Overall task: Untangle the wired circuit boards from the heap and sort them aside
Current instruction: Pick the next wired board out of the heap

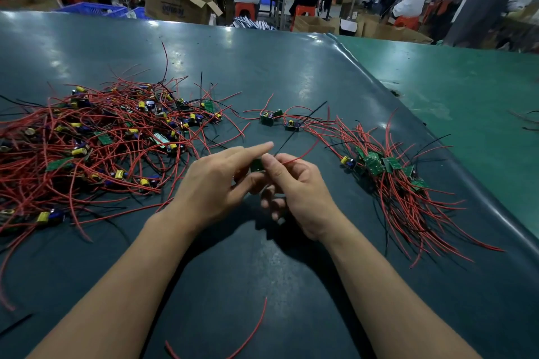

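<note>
Green and small, the circuit board you are working on sits above the middle of the worktop, between your two hands. Your right hand pinches its top edge between thumb and forefinger, the other fingers curled beneath. Your left hand supports it from the left, forefinger stretched straight out past it; whether the hidden left fingers grip the board cannot be told. Its red wire and black wire rise to the right. Hold the board steady by its edges and draw each wire out along its own length, not sideways. The tangled heap lies to your left, still large. The sorted pile lies to your right, boards together and wires fanned toward you. Two loose boards rest beyond your hands, their wires crossing near the black wire, so these may snag. A stray red wire lies between your forearms.
</note>
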Available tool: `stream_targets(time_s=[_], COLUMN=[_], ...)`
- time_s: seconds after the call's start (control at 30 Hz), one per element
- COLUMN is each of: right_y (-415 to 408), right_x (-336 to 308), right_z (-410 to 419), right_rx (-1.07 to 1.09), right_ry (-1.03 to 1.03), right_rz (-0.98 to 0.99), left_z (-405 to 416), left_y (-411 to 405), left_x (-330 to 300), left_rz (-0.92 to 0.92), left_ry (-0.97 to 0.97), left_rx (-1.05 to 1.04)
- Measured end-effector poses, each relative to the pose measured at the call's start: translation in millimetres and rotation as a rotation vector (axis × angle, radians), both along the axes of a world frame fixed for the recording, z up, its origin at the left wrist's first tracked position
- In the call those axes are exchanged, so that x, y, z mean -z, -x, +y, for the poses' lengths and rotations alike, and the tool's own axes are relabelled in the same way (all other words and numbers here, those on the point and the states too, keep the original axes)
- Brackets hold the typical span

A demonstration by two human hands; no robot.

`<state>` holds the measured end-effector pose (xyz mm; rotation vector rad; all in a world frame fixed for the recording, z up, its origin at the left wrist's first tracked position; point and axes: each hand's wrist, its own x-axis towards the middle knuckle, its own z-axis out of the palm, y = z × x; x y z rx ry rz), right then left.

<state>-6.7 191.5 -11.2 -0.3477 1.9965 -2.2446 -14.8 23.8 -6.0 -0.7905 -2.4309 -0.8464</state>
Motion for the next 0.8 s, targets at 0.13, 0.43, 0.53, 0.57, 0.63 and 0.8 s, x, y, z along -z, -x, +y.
stream_targets(time_s=[0.13,0.43,0.53,0.57,0.63,0.8], right_y=[3.6,12.6,14.4,14.6,14.9,13.3], right_x=[-1.8,-19.4,-14.6,-12.3,-8.4,-8.5], right_z=[4.5,32.9,37.8,36.1,32.3,26.8], right_rx=[0.339,0.957,0.94,0.926,0.885,0.769], right_ry=[-0.204,0.493,0.735,0.727,0.666,0.449], right_rz=[0.197,0.081,-0.185,-0.221,-0.244,-0.257], left_z=[-9.1,-35.0,-40.4,-44.1,-50.5,-52.7], left_y=[7.1,20.6,19.0,18.7,17.8,19.2], left_x=[-0.3,5.9,6.4,6.3,6.3,5.5], left_rz=[0.1,0.163,0.083,0.001,-0.2,-0.284], left_ry=[0.002,-0.088,-0.01,0.025,0.15,0.222], left_rx=[-0.078,-0.636,-0.943,-1.026,-1.132,-1.124])
